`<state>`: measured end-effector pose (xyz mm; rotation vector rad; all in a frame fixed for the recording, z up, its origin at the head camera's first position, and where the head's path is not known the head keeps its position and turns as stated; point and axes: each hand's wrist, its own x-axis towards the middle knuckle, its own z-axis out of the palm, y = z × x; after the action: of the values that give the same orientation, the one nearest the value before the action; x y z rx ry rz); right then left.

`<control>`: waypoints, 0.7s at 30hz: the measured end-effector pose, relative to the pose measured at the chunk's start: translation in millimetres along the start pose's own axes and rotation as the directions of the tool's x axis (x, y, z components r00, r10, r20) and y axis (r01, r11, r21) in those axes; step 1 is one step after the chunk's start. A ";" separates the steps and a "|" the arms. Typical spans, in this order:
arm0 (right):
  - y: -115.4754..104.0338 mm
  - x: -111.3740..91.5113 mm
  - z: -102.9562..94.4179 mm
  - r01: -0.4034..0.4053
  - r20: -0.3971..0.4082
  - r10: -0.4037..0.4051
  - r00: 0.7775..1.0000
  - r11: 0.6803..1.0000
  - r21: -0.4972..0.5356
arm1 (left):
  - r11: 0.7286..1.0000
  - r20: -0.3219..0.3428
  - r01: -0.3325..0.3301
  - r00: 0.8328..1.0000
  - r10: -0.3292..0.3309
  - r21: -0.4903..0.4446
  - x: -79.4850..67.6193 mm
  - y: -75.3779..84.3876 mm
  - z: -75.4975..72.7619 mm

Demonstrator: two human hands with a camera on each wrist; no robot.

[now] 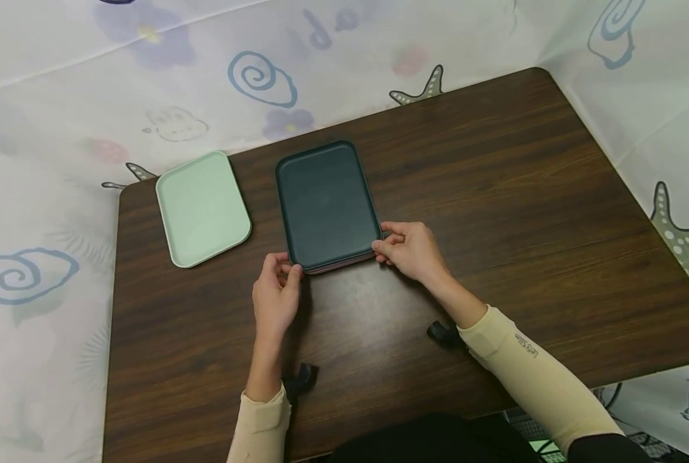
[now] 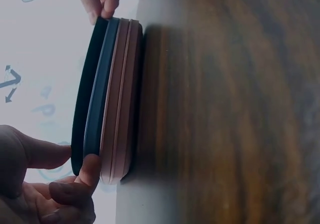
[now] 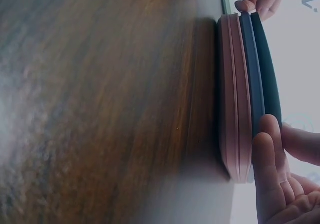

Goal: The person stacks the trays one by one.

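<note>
A dark green rectangular tray [image 1: 328, 202] tops a stack of trays on the table. Beneath it the wrist views show the edge of a blue tray [image 2: 98, 103] and two pink trays [image 3: 234, 93]. My left hand [image 1: 275, 296] pinches the dark green tray at its near left corner, thumb on top and fingers at the edge below. At the near right corner my right hand [image 1: 411, 251] pinches the same tray. In the left wrist view, the left fingertips also lie against the blue tray's edge.
To the left of the stack, a pale mint tray [image 1: 204, 209] lies near the back edge of the brown wooden table [image 1: 495, 193]. Printed cloth [image 1: 344, 58] hangs behind and beside the table. Dark wrist-camera pieces [image 1: 444, 334] stick out beneath the forearms.
</note>
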<state>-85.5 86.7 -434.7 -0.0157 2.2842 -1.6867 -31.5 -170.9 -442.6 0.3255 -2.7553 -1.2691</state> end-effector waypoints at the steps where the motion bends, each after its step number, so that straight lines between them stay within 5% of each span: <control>1: 0.3 0.0 0.1 0.002 -0.002 -0.002 1.000 1.000 -0.003 | 1.000 -0.006 -0.008 1.000 0.008 0.016 -0.4 -0.1 0.7; 13: 2.4 -0.2 1.2 0.030 -0.035 -0.033 0.999 0.996 -0.081 | 0.989 -0.050 -0.073 0.996 0.080 0.128 -4.3 0.7 3.2; 21: 4.8 -0.7 3.4 0.054 -0.057 -0.062 0.996 0.990 -0.134 | 0.987 -0.020 -0.072 0.997 0.075 0.141 -5.0 -0.3 4.0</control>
<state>-83.2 85.2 -440.0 -0.0609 2.4597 -1.5811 -27.2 -167.0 -445.4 0.2454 -2.8134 -1.0503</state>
